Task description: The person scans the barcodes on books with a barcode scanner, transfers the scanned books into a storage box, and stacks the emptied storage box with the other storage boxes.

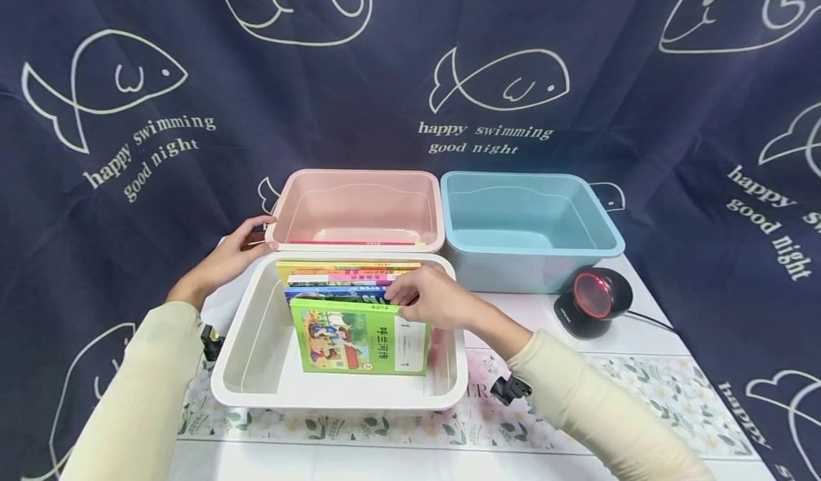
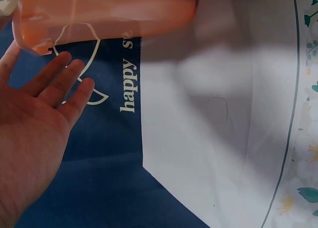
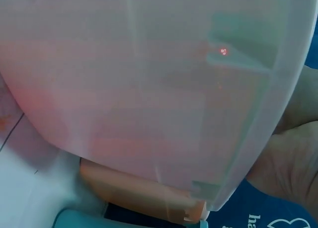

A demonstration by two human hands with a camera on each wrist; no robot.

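A green picture book [image 1: 359,338] stands upright at the front of a row of several books [image 1: 340,276] in the white bin [image 1: 246,388]. The thumb of my right hand [image 1: 442,299] lies over its front cover near the top right, fingers behind the top edge, pinching it. My left hand [image 1: 231,264] touches the left rim of the pink bin [image 1: 359,203] with its fingers extended; in the left wrist view they look relaxed. Only the red top edge of a book [image 1: 353,243] shows inside the pink bin. In the right wrist view, the white bin's wall [image 3: 124,89] hides most of the hand.
Right of the pink bin stands a blue bin [image 1: 532,267]. A black device with a red round face [image 1: 593,296] and a cable sits at the table's right. Flower-patterned cloth [image 1: 667,388] crosses the table, and a dark blue fish curtain [image 1: 385,103] hangs behind.
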